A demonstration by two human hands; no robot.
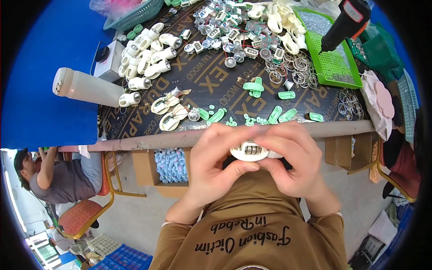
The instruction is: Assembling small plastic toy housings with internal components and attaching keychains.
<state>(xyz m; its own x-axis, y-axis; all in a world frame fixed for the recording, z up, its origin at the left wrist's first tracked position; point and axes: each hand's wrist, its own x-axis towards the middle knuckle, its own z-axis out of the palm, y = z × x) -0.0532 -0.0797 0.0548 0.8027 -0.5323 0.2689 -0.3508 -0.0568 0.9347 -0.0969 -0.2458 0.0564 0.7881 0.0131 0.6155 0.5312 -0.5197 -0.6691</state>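
Just in front of the table edge, I hold a small white flashlight body (pixel 250 153) between both hands. Its slotted inner part faces me. My left hand (pixel 212 162) is closed on its left end, thumb along the lower side. My right hand (pixel 294 157) pinches the right end, thumb meeting the shell from below. Beyond my hands lie green oval covers (pixel 275 115) and small green buttons (pixel 250 120). Two opened white shells (pixel 171 120) with wires rest to the left of them.
Finished-looking white flashlights (pixel 146 54) are piled at left beside a white bottle (pixel 90 87). Wired circuit parts (pixel 231 33) and metal rings (pixel 299 69) spread across the back. A power screwdriver (pixel 344 27) hangs over a green tray (pixel 355 83). Another person (pixel 67 180) sits at left.
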